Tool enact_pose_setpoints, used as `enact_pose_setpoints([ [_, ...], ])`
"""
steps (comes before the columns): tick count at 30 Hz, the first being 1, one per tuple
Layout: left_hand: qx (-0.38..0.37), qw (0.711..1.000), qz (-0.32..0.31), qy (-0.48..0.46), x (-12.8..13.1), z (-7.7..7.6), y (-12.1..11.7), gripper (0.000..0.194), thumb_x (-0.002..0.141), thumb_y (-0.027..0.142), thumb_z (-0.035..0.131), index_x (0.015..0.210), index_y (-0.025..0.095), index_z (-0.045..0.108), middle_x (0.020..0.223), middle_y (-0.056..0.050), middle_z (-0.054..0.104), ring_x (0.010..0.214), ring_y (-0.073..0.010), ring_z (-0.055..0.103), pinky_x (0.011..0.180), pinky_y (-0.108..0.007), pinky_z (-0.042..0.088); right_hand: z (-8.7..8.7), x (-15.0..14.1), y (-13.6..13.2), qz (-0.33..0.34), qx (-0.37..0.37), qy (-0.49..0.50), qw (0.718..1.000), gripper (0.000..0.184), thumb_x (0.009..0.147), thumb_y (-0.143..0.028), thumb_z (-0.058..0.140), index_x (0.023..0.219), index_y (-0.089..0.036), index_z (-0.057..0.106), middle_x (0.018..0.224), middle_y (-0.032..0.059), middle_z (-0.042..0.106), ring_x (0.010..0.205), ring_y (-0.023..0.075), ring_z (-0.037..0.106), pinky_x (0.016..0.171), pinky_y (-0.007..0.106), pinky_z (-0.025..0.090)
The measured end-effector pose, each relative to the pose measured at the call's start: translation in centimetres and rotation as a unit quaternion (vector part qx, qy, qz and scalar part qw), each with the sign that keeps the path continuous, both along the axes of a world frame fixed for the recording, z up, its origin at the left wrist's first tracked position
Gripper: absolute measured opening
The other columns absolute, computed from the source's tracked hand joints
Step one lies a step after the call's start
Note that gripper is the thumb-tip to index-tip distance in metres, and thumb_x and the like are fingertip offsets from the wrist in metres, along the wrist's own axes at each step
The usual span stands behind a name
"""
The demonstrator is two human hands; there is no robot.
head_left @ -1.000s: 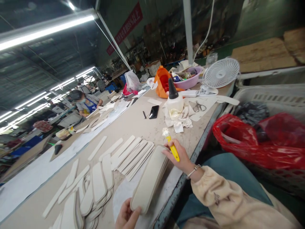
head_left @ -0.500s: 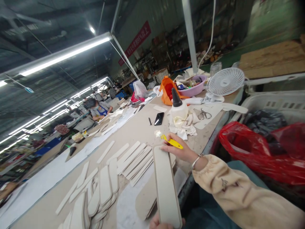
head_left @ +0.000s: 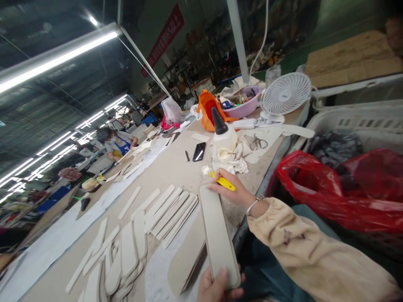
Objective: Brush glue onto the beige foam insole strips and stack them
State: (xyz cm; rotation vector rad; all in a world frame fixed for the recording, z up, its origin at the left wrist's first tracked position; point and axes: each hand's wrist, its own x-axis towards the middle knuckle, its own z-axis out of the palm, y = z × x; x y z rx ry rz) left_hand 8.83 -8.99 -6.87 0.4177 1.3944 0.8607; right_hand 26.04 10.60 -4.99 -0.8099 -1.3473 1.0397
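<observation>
My left hand (head_left: 211, 288) grips the near end of a long, round-cornered off-white strip (head_left: 218, 235), thumb on top and fingers underneath. At the strip's far end, my right hand (head_left: 236, 192) is closed around a yellow-handled brush (head_left: 226, 183) whose tip is caked in white; its fingers also touch that end. Left of the strip lies a stack of larger rounded pieces (head_left: 185, 256), partly hidden beneath it. Several similar strips (head_left: 129, 247) are heaped on the table, with another row of strips (head_left: 171, 212) behind them.
Beyond my right hand stand a white bottle (head_left: 225, 140) with a black nozzle, a crumpled cloth (head_left: 237, 161), scissors (head_left: 258, 142) and a phone (head_left: 199, 151). A white fan (head_left: 285, 95) and purple basin (head_left: 244, 110) sit farther back. A red bag (head_left: 315, 197) fills the right side. A person (head_left: 121, 142) sits far left.
The view has shifted, so the table things sit farther left. The strip has come up a little in view, showing more of my left hand. Both hands keep their holds.
</observation>
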Motion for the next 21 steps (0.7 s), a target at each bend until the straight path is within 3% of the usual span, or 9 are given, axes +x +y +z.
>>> enact_pose_setpoints([
  [11,-0.002,1.0,0.009,0.0,-0.22,-0.18,-0.56,0.053,0.054,0.042,0.088,0.091,0.009,0.068,0.088,-0.017,0.075,0.076,-0.0288,0.073,0.056,-0.026,0.057,0.13,0.15,-0.78,-0.042,0.01,-0.049,0.998,0.027,0.079,-0.039,0.066,0.078,-0.023,0.044,0.069,-0.0043,0.046,0.063,0.0133,0.042,0.059,0.026,0.034],
  [17,0.04,0.999,-0.009,0.0,-0.18,-0.01,-0.89,0.048,0.057,0.04,0.086,0.09,0.01,0.07,0.081,-0.014,0.075,0.073,-0.0276,0.072,0.057,-0.029,0.055,-0.27,0.03,-0.83,-0.031,0.001,-0.04,0.999,0.029,0.078,-0.039,0.068,0.08,-0.023,0.044,0.07,-0.0041,0.048,0.063,0.0133,0.043,0.059,0.026,0.035],
  [21,0.082,0.993,-0.042,-0.073,-0.17,0.73,-0.31,0.047,0.06,0.04,0.084,0.095,0.012,0.071,0.082,-0.012,0.074,0.074,-0.0262,0.071,0.067,-0.034,0.055,-0.21,0.14,-0.93,0.019,-0.022,0.007,1.0,0.032,0.076,-0.04,0.07,0.082,-0.024,0.043,0.066,-0.006,0.046,0.059,0.0127,0.041,0.057,0.025,0.034],
])
